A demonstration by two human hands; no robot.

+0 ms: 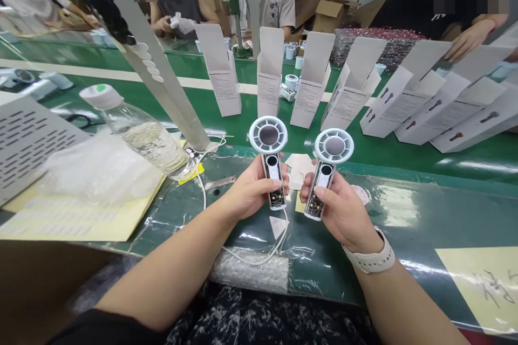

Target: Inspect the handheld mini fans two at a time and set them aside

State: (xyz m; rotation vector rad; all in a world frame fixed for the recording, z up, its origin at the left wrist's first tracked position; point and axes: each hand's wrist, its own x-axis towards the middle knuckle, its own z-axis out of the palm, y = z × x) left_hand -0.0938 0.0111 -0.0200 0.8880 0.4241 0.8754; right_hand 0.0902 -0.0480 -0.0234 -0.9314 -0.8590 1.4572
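My left hand is closed around a light-blue handheld fan, held upright with its round spoked head on top. A second, matching handheld fan is gripped in my right hand, which wears a pale wristband. Each thumb lies across the lower front of a handle, beside what looks like exposed circuitry. The two fans stand side by side above the bench, apart from each other. Below my left hand, a white cable loops over the plastic-covered bench.
Several open white boxes stand in a row beyond my hands. A water bottle tilts at left by a slanted metal post and a perforated grey panel. Bubble wrap lies at the near edge. People sit across the green belt.
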